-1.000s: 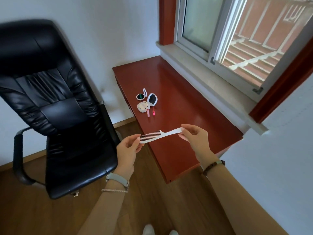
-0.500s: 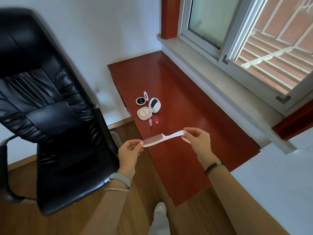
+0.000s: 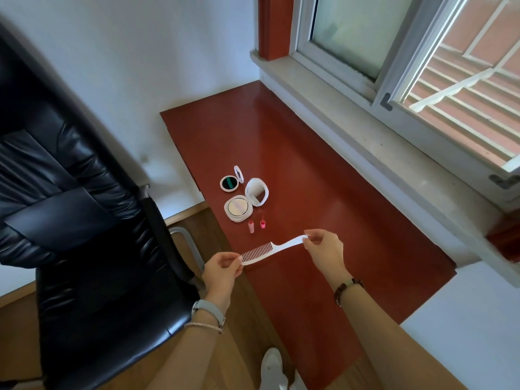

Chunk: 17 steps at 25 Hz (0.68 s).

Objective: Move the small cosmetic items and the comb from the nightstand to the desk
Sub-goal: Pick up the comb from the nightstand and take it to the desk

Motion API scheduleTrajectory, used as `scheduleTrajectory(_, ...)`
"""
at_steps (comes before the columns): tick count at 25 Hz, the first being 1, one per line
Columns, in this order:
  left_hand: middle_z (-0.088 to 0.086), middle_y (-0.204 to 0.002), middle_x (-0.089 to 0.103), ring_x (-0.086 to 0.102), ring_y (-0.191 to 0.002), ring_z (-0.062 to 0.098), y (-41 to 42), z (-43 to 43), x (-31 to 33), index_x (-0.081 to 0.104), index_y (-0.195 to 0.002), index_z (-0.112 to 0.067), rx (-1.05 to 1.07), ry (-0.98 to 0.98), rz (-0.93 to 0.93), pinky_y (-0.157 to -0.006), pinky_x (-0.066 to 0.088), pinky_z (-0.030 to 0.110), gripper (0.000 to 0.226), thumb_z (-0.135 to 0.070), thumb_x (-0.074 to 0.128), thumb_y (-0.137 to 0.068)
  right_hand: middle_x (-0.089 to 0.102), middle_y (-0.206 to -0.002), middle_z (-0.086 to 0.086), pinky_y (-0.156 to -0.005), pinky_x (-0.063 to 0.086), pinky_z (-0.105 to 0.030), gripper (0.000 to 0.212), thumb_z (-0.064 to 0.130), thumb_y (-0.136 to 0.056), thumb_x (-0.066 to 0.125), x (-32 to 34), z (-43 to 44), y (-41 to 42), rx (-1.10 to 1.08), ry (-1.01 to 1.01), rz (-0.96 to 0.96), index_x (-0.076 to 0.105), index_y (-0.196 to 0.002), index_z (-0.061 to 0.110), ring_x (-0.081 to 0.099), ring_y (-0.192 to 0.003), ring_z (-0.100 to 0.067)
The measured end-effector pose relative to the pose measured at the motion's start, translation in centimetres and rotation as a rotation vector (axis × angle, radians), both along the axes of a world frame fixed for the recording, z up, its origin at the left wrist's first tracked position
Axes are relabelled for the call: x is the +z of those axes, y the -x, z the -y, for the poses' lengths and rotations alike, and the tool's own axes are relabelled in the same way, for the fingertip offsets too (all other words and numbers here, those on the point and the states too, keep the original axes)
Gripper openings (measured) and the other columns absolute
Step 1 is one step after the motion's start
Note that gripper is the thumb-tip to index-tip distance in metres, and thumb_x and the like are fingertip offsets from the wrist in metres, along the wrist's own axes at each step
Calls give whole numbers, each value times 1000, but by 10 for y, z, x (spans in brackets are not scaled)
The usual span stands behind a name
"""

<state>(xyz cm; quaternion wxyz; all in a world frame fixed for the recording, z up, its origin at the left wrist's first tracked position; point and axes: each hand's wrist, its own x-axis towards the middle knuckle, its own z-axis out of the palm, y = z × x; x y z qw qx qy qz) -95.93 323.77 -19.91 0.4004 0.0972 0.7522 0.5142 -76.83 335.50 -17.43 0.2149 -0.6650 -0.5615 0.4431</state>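
I hold a white comb [image 3: 270,249] level above the near part of the red desk [image 3: 323,192]. My left hand [image 3: 222,270] pinches its toothed end and my right hand [image 3: 323,249] pinches the tip of its handle. Just beyond the comb, on the desk, lie an open white cushion compact [image 3: 239,208] with its mirror lid up, a smaller open round compact [image 3: 229,182] with a dark green pan, and two small pink lipstick pieces [image 3: 251,226] [image 3: 262,223] side by side.
A black leather office chair [image 3: 84,220] stands close to the desk's left edge. A window sill [image 3: 380,144] and an open window run along the desk's right side. White walls flank the desk. My white shoe [image 3: 273,367] shows on the wooden floor.
The view has come closer to the desk and tilted down. Both hands with the comb have moved forward, toward the cosmetic items.
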Motion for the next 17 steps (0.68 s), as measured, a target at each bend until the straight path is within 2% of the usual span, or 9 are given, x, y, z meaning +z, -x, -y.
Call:
scheduleTrajectory(5, 15, -86, 69, 69, -82, 24, 1, -16, -13, 68, -86, -8, 8, 44, -28, -67, 56, 24, 7, -1, 68, -87, 67, -103, -1, -68, 41, -10, 23, 12, -93, 64, -16, -10, -2, 24, 33, 63, 70, -114, 10, 60, -88, -9)
scheduleTrajectory(9, 11, -82, 68, 69, -81, 23, -1, -23, -19, 69, -83, -9, 49, 103, -60, -69, 56, 27, 8, -1, 71, -85, 71, -106, -5, -83, 53, -27, 25, 14, -92, 64, -24, -13, 1, 0, 78, 44, 70, -116, 9, 64, -92, -14)
scheduleTrajectory(12, 8, -80, 70, 69, -81, 22, -3, -23, -26, 71, -83, -10, 41, 151, -91, -75, 58, 33, 7, -4, 73, -83, 71, -111, -6, -86, 54, -30, 26, 14, -91, 63, -33, -14, 1, 1, 89, 37, 70, -116, 9, 66, -94, -16)
scheduleTrajectory(15, 3, -78, 72, 70, -81, 22, -5, -23, -29, 70, -76, -19, 18, 199, -146, -78, 59, 40, 13, -8, 76, -80, 72, -110, -8, -92, 53, -31, 26, 14, -90, 63, -36, -16, 0, 1, 94, 20, 71, -115, 9, 68, -97, -18)
scheduleTrajectory(17, 0, -76, 70, 69, -81, 21, -7, -22, -29, 68, -74, -22, 16, 217, -172, -77, 58, 38, 17, -8, 76, -80, 73, -110, -9, -94, 53, -32, 27, 13, -90, 63, -37, -17, -1, 8, 104, 18, 71, -116, 8, 68, -99, -19)
